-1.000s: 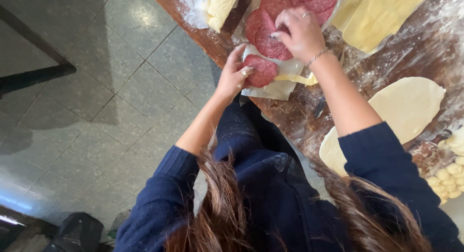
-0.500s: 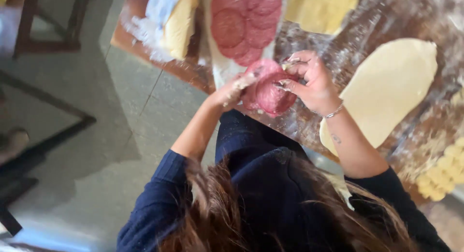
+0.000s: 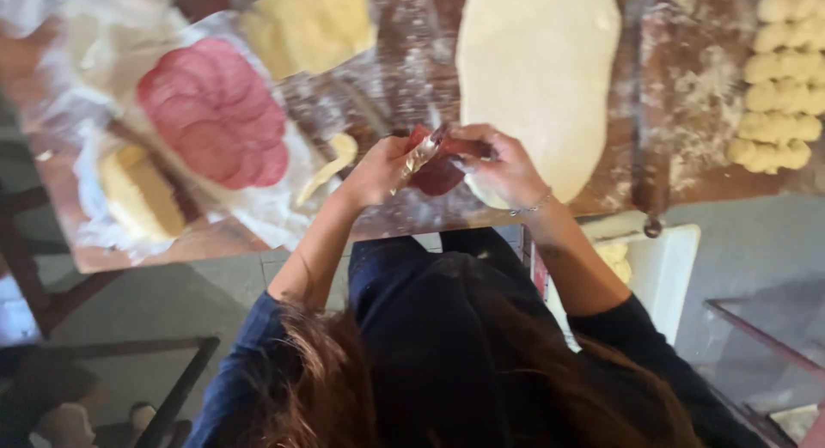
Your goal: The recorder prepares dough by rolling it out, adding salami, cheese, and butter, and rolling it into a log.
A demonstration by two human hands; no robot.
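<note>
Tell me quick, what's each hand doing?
Left hand: shut on the salami slice.
Right hand: shut on the same salami slice.

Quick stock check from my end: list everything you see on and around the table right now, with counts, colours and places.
salami slice: one, dark red, held between both hands.
sliced salami stack: one fanned stack, pink-red, on white wrapping at the left.
cheese slices: pale yellow pile, top centre.
cheese block: one, yellow, left edge.
rolled dough sheet: one, cream, centre right.
dough pieces: rows, count unclear, pale yellow, far right.
table: one, brown wood, floured.
left hand: grips the slice.
right hand: grips the slice; bracelet on its wrist.
</note>
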